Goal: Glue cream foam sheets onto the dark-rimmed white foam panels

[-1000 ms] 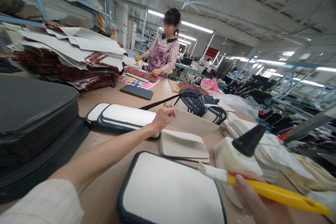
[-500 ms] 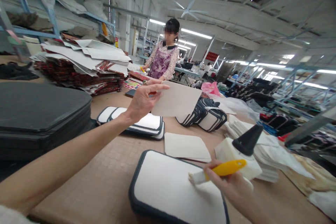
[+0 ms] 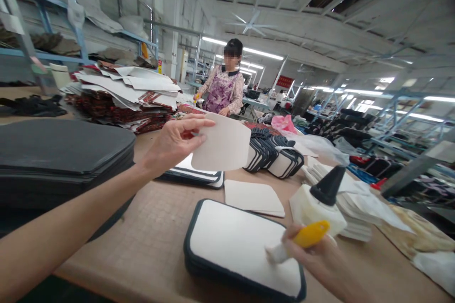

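Observation:
Pinched by one edge, a thin off-white board [image 3: 223, 144] hangs tilted from my left hand [image 3: 177, 139], above the table. My right hand [image 3: 316, 251] grips a paintbrush by its yellow handle [image 3: 313, 234]. The brush's blurred bristles [image 3: 272, 255] are at the white face of the top panel [image 3: 231, 241] on a dark-edged stack; whether they touch it I cannot tell. Just behind that stack lie several loose off-white boards [image 3: 254, 197]. Beside my right hand stands a whitish bottle [image 3: 313, 210] with a black cone cap [image 3: 327, 184].
Thick dark sheets [image 3: 64, 147] are piled at left. Behind the held board sit white-faced panels [image 3: 181, 170] and a bundle of dark-edged panels [image 3: 284, 156]. Pale sheets [image 3: 355, 227] lie at right. A co-worker [image 3: 225, 80] stands across the table, near patterned sheets [image 3: 124, 90].
My left hand has moved left and slightly down with the board, which is turned differently. The brush has shifted a little right and down over the panel. The camera view has shifted slightly.

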